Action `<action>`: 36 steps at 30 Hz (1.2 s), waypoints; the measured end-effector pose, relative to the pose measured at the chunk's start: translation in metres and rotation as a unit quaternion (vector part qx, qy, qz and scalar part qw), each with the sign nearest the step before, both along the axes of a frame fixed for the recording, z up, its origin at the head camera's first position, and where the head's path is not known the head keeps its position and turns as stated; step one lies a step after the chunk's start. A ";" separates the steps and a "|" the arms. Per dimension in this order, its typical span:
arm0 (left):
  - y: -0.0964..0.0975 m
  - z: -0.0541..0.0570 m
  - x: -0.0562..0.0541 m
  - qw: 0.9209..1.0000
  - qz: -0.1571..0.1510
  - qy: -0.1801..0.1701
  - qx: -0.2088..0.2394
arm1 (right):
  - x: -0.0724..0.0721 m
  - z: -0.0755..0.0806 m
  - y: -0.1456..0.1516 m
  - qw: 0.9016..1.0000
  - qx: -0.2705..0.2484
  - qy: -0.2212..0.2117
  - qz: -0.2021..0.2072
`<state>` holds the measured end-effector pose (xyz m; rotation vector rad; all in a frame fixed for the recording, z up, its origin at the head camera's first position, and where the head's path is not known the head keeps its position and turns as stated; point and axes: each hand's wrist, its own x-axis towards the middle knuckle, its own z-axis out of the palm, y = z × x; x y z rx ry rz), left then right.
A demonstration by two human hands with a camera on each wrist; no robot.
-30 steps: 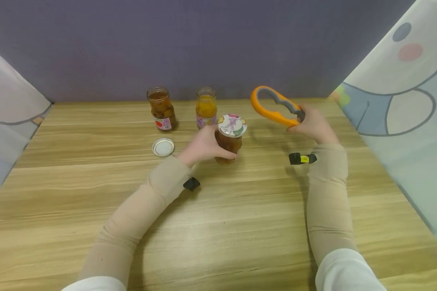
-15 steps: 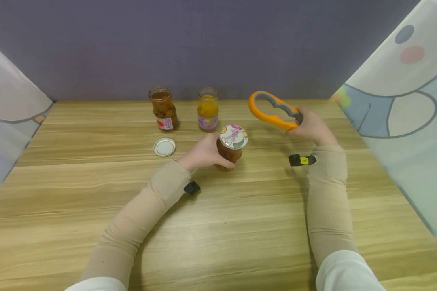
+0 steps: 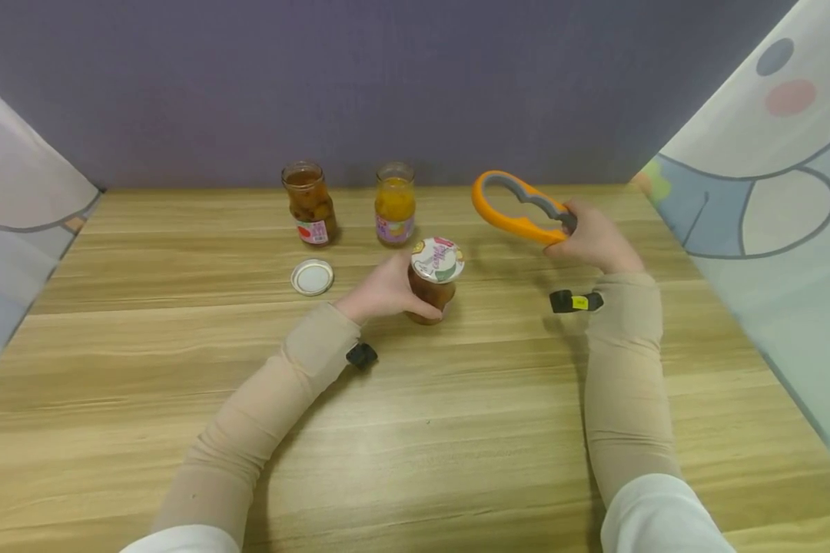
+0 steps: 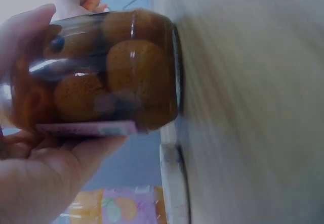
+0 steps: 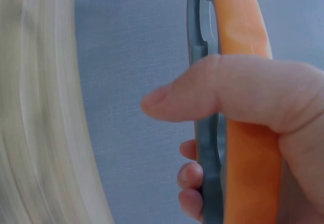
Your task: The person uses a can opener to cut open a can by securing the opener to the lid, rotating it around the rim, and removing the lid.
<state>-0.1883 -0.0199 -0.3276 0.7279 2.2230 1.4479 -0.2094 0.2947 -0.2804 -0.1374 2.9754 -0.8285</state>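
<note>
My left hand (image 3: 386, 288) grips a glass jar (image 3: 432, 295) of brown fruit, fingers and thumb around its side. A patterned white lid (image 3: 438, 259) covers that jar. Round brown fruit shows through the glass in the left wrist view, where the jar's base (image 4: 174, 72) is at or very near the tabletop. My right hand (image 3: 595, 238) holds an orange and grey jar opener (image 3: 519, 223) by its handle end, raised over the table to the right of the jar. In the right wrist view, the thumb (image 5: 212, 90) crosses the orange handle (image 5: 251, 168), with other fingertips beyond the grey inner edge.
Behind stand two lidless jars, one with brown fruit (image 3: 311, 203) and one with yellow fruit (image 3: 395, 203). A loose lid (image 3: 312, 277) lies on the wooden table (image 3: 415, 461) left of my left hand. A dark panel (image 3: 387, 84) rises along the back edge.
The held jar has come toward me and lower, then shifted slightly left, uncovering the yellow jar's label. My right hand and the jar opener have barely moved.
</note>
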 end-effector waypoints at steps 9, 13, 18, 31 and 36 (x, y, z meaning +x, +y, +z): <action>-0.006 0.001 0.000 0.999 -0.017 -0.015 -0.030 | -0.002 0.001 -0.006 1.000 0.009 -0.001 0.009; -0.008 0.002 -0.001 0.999 -0.007 -0.015 -0.051 | -0.005 0.001 -0.012 1.000 0.003 0.006 0.021; -0.007 0.003 -0.001 0.997 0.003 -0.010 -0.072 | -0.009 -0.002 -0.023 0.999 -0.004 0.022 0.048; -0.004 -0.003 -0.002 0.999 -0.004 -0.021 -0.044 | -0.007 -0.005 -0.037 0.997 -0.004 -0.005 0.071; -0.004 -0.003 -0.004 0.999 -0.013 -0.018 -0.031 | -0.007 -0.005 -0.041 0.997 -0.008 0.005 0.082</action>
